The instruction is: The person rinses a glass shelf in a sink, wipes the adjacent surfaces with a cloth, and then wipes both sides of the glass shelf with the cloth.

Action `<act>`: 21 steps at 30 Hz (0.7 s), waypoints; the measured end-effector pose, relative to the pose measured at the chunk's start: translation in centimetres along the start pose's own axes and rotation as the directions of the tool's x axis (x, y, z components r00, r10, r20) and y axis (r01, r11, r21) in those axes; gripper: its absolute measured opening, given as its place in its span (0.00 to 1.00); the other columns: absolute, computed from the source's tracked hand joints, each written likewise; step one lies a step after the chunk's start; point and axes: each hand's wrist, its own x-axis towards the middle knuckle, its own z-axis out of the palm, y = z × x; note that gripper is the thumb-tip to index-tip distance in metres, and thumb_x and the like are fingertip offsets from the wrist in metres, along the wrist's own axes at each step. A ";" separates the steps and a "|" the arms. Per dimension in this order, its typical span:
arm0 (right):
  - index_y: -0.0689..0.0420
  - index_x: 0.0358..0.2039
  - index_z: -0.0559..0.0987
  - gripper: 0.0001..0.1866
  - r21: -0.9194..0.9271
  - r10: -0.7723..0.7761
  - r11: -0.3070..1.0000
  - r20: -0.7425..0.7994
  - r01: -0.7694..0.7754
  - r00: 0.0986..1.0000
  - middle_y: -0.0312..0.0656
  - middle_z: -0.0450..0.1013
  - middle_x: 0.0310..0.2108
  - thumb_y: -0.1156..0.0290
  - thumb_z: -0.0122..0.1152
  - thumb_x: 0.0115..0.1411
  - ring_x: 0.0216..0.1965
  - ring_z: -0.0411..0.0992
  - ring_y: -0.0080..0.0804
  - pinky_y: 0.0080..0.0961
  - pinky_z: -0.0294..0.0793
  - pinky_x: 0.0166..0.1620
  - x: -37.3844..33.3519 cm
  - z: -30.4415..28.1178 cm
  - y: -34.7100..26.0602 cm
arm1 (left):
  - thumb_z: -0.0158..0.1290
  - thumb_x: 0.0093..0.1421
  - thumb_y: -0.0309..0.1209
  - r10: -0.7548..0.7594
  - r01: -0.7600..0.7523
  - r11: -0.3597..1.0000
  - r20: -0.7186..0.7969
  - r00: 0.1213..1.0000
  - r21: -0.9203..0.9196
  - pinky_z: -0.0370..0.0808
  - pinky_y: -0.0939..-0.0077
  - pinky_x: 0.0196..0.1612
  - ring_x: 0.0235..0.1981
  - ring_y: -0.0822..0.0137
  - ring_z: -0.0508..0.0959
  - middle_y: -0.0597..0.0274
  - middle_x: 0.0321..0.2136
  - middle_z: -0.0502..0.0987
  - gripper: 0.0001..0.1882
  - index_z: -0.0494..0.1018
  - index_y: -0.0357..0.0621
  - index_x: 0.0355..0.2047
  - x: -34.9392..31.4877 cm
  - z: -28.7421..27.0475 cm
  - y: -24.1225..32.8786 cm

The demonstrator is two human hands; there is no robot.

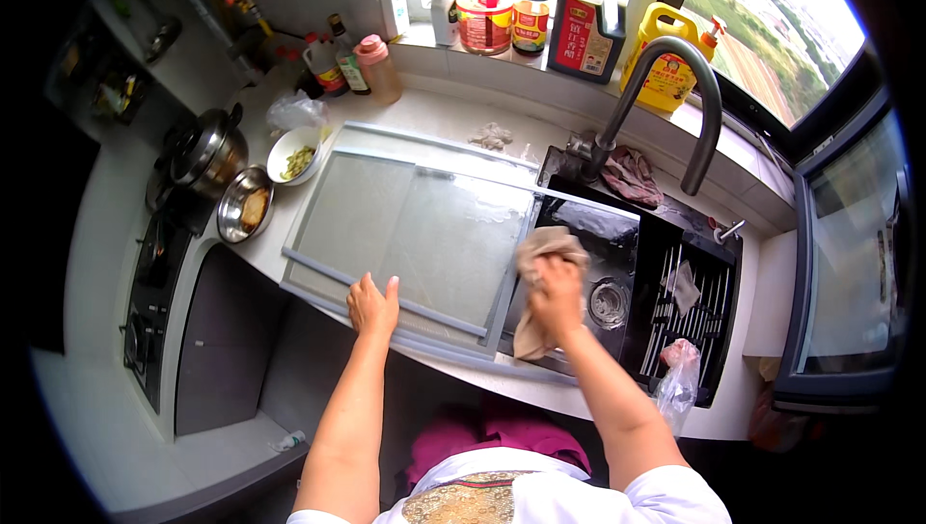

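Observation:
A grey-framed mesh window screen lies flat on the counter, its right part reaching over the black sink. A second frame overlaps it, so the panels look stacked. My left hand holds the near rail of the screen, thumb apart from the fingers. In my right hand is a bunched beige cloth, pressed against the screen's right end beside the sink basin. Slight blur surrounds that hand. Its fingertips are partly hidden in the cloth.
A dark curved faucet arches over the sink. Bottles and a yellow jug line the windowsill. Left of the screen stand a white bowl of food, a metal bowl and a pot. An opened window sash juts in at right.

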 end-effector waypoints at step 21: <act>0.53 0.56 0.68 0.29 -0.024 0.206 0.978 -0.005 -0.206 0.978 0.49 0.55 0.62 0.51 0.51 0.57 0.63 0.50 0.54 0.51 0.46 0.62 3.1 8.4 -11.3 | 0.49 0.62 0.44 0.271 -0.273 0.962 0.178 0.946 -0.013 0.71 0.53 0.30 0.30 0.46 0.76 0.53 0.32 0.74 0.16 0.66 0.43 0.35 3.9 1.5 -2.5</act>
